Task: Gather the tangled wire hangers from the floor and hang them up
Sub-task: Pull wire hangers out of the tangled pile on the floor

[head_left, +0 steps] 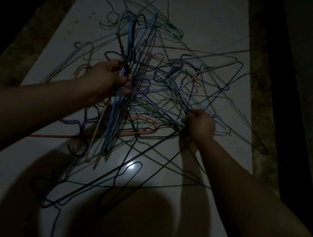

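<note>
Gripping gathered hanger bundle [129,46] in left hand [106,77]; pinching wire of tangled hangers [180,74] on floor [211,13] with right hand [200,124]. Best to tease hook free slowly, no yanking

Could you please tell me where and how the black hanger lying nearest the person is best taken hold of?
Probably the near corner of the black hanger, which sticks out of the tangled pile onto bare floor. Come from above on the person's side and draw it toward them: other wires cross its far end, so a straight lift would likely snag.
</note>
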`<control>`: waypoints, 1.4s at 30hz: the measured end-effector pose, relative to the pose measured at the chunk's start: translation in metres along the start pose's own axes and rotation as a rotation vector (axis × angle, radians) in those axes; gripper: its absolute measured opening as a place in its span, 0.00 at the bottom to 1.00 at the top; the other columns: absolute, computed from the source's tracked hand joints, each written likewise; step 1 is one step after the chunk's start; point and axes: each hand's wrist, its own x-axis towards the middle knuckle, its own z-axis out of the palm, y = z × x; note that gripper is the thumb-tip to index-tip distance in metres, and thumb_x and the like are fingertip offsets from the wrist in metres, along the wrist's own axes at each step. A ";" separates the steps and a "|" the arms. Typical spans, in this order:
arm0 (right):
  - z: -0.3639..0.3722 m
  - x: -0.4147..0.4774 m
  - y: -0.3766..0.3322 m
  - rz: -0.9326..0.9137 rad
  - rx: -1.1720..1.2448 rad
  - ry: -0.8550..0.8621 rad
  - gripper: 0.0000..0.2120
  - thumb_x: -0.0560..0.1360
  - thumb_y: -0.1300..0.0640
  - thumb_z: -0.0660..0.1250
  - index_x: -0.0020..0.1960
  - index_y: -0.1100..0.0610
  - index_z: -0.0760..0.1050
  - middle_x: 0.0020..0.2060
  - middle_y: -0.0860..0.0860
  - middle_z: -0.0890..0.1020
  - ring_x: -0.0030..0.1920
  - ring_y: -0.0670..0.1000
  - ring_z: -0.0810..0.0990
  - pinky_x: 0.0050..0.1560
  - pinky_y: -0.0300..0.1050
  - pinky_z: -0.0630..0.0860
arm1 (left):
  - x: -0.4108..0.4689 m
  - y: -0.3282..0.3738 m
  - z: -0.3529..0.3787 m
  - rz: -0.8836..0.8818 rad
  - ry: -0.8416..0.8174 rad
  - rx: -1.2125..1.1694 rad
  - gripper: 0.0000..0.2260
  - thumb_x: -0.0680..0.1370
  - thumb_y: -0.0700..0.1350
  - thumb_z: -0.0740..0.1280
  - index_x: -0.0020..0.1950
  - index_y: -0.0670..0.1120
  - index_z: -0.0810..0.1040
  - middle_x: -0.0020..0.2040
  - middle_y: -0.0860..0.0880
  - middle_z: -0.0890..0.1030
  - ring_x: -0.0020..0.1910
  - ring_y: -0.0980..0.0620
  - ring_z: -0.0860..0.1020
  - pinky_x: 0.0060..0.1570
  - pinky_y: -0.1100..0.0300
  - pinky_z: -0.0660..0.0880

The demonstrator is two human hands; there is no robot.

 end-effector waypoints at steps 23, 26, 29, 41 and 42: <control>0.007 -0.002 -0.010 0.027 0.302 -0.064 0.08 0.80 0.62 0.58 0.49 0.65 0.74 0.34 0.54 0.73 0.37 0.54 0.74 0.39 0.43 0.74 | -0.002 0.002 -0.019 0.024 0.009 -0.055 0.15 0.79 0.30 0.56 0.65 0.38 0.69 0.45 0.45 0.74 0.39 0.52 0.76 0.37 0.64 0.80; 0.003 -0.006 -0.010 0.024 0.270 -0.200 0.08 0.81 0.60 0.57 0.56 0.60 0.72 0.37 0.55 0.73 0.36 0.53 0.73 0.38 0.37 0.75 | -0.003 0.003 -0.016 0.026 0.010 -0.065 0.14 0.79 0.30 0.56 0.64 0.38 0.70 0.44 0.47 0.75 0.40 0.53 0.76 0.36 0.64 0.80; 0.002 -0.004 -0.008 0.021 0.260 -0.153 0.08 0.81 0.60 0.58 0.56 0.61 0.73 0.43 0.56 0.74 0.37 0.51 0.73 0.33 0.35 0.70 | -0.004 0.004 -0.015 0.026 0.008 -0.077 0.12 0.79 0.29 0.56 0.59 0.40 0.70 0.43 0.48 0.74 0.40 0.52 0.76 0.36 0.64 0.80; -0.008 -0.005 0.007 0.171 0.278 -0.269 0.09 0.76 0.61 0.67 0.36 0.58 0.77 0.40 0.57 0.80 0.47 0.57 0.80 0.54 0.53 0.76 | -0.004 0.003 -0.010 0.043 0.020 -0.049 0.10 0.79 0.30 0.57 0.56 0.41 0.71 0.44 0.48 0.75 0.40 0.53 0.77 0.35 0.64 0.80; -0.008 -0.005 0.007 0.106 0.115 -0.244 0.08 0.77 0.61 0.66 0.39 0.61 0.78 0.41 0.59 0.80 0.48 0.58 0.80 0.53 0.53 0.76 | -0.004 0.003 -0.009 0.042 0.021 -0.051 0.10 0.79 0.30 0.57 0.56 0.42 0.71 0.44 0.48 0.75 0.41 0.53 0.77 0.35 0.64 0.80</control>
